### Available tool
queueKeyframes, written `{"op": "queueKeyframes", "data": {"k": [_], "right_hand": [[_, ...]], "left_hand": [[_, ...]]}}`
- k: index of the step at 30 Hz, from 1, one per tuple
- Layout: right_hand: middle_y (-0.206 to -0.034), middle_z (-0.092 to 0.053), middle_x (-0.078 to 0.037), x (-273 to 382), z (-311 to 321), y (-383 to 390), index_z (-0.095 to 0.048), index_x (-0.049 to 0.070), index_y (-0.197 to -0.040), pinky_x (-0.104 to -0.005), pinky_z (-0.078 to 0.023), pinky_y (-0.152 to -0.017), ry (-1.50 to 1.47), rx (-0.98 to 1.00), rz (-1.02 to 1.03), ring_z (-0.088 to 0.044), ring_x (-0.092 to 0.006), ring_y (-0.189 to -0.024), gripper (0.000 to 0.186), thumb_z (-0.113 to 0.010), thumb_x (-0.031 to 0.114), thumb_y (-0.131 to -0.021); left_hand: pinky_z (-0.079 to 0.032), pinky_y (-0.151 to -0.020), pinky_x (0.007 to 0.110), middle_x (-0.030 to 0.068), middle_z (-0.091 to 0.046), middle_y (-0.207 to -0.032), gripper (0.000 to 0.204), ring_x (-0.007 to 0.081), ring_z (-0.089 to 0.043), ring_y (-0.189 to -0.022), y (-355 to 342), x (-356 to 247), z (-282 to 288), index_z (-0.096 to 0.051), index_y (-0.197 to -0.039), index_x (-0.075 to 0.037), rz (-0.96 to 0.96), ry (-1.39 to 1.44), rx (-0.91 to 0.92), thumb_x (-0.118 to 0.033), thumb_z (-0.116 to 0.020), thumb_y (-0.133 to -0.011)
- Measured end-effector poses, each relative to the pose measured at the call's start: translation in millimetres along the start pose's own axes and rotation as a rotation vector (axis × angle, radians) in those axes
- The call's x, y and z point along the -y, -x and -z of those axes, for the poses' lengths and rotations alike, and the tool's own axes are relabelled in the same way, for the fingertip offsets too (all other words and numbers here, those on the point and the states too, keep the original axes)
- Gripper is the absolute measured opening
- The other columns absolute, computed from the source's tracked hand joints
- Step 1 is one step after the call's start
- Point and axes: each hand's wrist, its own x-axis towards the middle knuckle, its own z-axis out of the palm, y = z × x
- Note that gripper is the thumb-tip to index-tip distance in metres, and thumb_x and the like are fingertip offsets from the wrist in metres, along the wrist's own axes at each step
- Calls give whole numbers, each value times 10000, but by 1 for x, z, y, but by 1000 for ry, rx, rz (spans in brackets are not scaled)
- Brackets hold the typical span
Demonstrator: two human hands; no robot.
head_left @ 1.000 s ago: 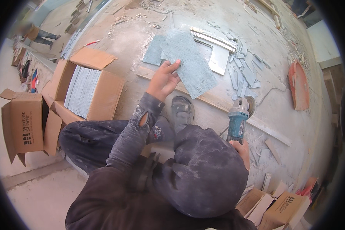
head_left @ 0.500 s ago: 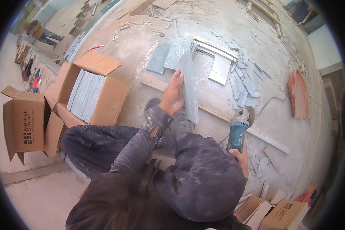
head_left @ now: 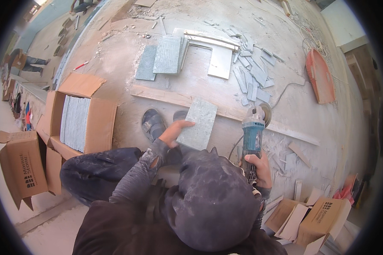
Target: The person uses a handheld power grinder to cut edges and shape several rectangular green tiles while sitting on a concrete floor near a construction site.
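My left hand (head_left: 173, 132) is closed on the near left edge of a grey-green stone tile (head_left: 201, 120). The tile is held above my foot and the wooden plank (head_left: 159, 94), its broad face showing. In my right hand (head_left: 261, 169) is a teal angle grinder (head_left: 252, 135), gripped by its dark rear body. Its disc (head_left: 266, 114) points away from me at the plank's far side, apart from the tile. Whether the disc spins cannot be made out. Beyond the plank lie flat tiles (head_left: 167, 55), beside a pale metal frame-like piece (head_left: 220, 63).
Stone offcuts (head_left: 255, 70) litter the floor ahead right, near the grinder's cord (head_left: 285, 91). An orange-red trough (head_left: 320, 76) lies farther right. On the left stands a cardboard box (head_left: 101, 125) packed with tiles; torn boxes (head_left: 323, 221) sit at lower right. Another person (head_left: 27, 61) is far left.
The tile has come down closer to my knees and turned from nearly edge-on to face-on. My right hand and the grinder have moved up in the picture, and the view has shifted.
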Motion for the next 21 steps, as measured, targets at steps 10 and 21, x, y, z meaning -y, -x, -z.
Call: {"op": "queueKeyframes", "data": {"k": [10, 21], "right_hand": [[-800, -591, -63, 0, 14, -12, -544, 13, -1046, -292, -501, -560, -52, -22, -59, -615, -160, -634, 397, -731, 188, -744], [-823, -598, -60, -2, 18, -17, -557, 3, -1077, -289, -496, -590, -46, -57, -46, -605, -155, -648, 420, -738, 188, -745]], "left_hand": [[-578, -829, 328, 194, -666, -1095, 386, 218, -687, -945, -104, -19, -8, -531, -1249, 117, -201, -431, -200, -54, -661, -928], [-568, -813, 338, 212, -673, -1085, 386, 246, -683, -927, -174, -19, -12, -532, -1239, 156, -109, -381, -250, -63, -635, -939]]}}
